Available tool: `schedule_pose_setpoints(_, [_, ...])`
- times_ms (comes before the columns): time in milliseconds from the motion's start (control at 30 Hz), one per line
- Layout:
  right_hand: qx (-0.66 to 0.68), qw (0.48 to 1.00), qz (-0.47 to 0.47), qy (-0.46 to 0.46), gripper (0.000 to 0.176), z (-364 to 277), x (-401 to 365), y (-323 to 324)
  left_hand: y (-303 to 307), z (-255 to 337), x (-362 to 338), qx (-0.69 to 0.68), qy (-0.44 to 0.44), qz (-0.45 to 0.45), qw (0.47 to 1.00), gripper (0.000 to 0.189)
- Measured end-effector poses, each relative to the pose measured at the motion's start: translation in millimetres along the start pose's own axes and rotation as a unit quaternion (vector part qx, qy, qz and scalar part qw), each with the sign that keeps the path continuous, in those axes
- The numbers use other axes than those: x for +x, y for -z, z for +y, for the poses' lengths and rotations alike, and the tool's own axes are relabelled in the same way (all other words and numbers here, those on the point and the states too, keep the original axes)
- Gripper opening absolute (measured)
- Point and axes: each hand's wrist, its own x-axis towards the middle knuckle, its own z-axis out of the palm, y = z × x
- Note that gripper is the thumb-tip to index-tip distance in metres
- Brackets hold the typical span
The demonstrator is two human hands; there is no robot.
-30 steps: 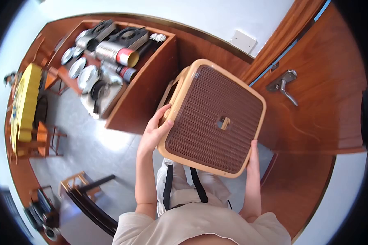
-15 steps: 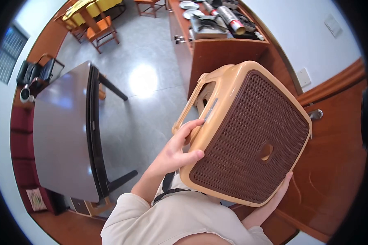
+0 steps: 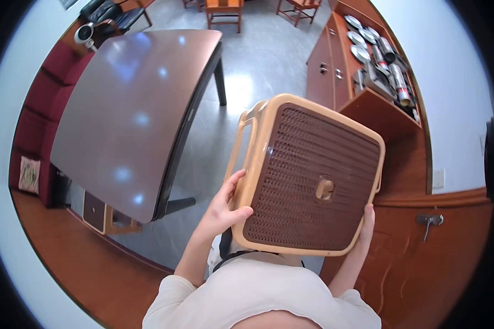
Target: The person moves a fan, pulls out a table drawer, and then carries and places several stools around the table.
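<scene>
A tan plastic stool (image 3: pixel 307 164) is held up in front of my body, its brown wicker-patterned seat tilted towards me. A small oval hand hole shows in the middle of the seat, and part of the leg frame is visible at its left. My left hand (image 3: pixel 225 211) grips the left edge, thumb on the rim and fingers round the side. At the lower right edge my right hand (image 3: pixel 366 222) clasps the stool, its fingers mostly hidden behind it.
A large dark-topped table (image 3: pixel 132 120) stands at left, beside a maroon sofa (image 3: pixel 35 126). Another brown-topped stool (image 3: pixel 95 211) is by its near end. On the right are a wooden cabinet (image 3: pixel 335 60) carrying dishes and cans, and a wooden door (image 3: pixel 422 252). Chairs (image 3: pixel 223 13) stand farther back.
My view has swung to the right, and the table now fills more of the left. The stool has turned more upright and squarer to me, still in both hands.
</scene>
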Motion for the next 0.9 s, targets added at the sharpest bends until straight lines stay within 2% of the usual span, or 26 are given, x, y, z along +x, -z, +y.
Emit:
schedule_pose_setpoints(67, [-0.056,0.995,-0.085,0.004,0.065,13.4,24.6,-23.0,22.1,-12.2,-5.8,-0.005,0.000,0.035,0.999,0.077])
schedule_pose_setpoints(200, [-0.168,0.974,-0.154,-0.017,0.073,37.6,81.3,-54.8,54.3,-56.4,-6.7,-0.052,0.018,0.093,0.994,0.086])
schedule_pose_setpoints(300, [-0.203,0.958,-0.199,-0.043,0.070,57.5,127.1,-84.2,68.7,-84.1,5.0,-0.105,0.040,0.131,0.985,0.087])
schedule_pose_setpoints(400, [-0.260,0.930,-0.251,-0.066,0.058,96.3,192.2,-101.0,76.0,-118.6,27.7,-0.214,0.177,0.215,0.936,0.075])
schedule_pose_setpoints(433, [-0.273,0.922,-0.263,-0.083,0.055,108.2,209.1,-112.5,75.9,-134.5,35.8,-0.219,0.179,0.226,0.932,0.075])
schedule_pose_setpoints(500, [-0.289,0.900,-0.304,-0.121,0.051,143.9,256.1,-128.4,77.2,-169.3,57.5,-0.271,0.229,0.291,0.888,0.069])
schedule_pose_setpoints(567, [-0.294,0.877,-0.353,-0.142,0.050,174.9,298.2,-153.9,79.3,-214.8,80.1,-0.291,0.225,0.335,0.868,0.064])
schedule_pose_setpoints(667, [-0.327,0.837,-0.402,-0.172,0.049,226.7,358.3,-186.1,79.3,-265.0,113.4,-0.318,0.170,0.440,0.823,0.060])
schedule_pose_setpoints(767, [-0.342,0.806,-0.438,-0.204,0.049,272.6,406.6,-220.4,85.3,-316.5,144.0,-0.304,0.146,0.491,0.803,0.051])
schedule_pose_setpoints(833, [-0.392,0.769,-0.455,-0.220,0.048,301.4,432.4,-243.3,92.0,-338.3,163.2,-0.298,0.143,0.508,0.796,0.052])
schedule_pose_setpoints(900, [-0.408,0.747,-0.476,-0.221,0.050,331.2,454.2,-260.1,98.3,-362.0,182.0,-0.341,0.149,0.541,0.754,0.058])
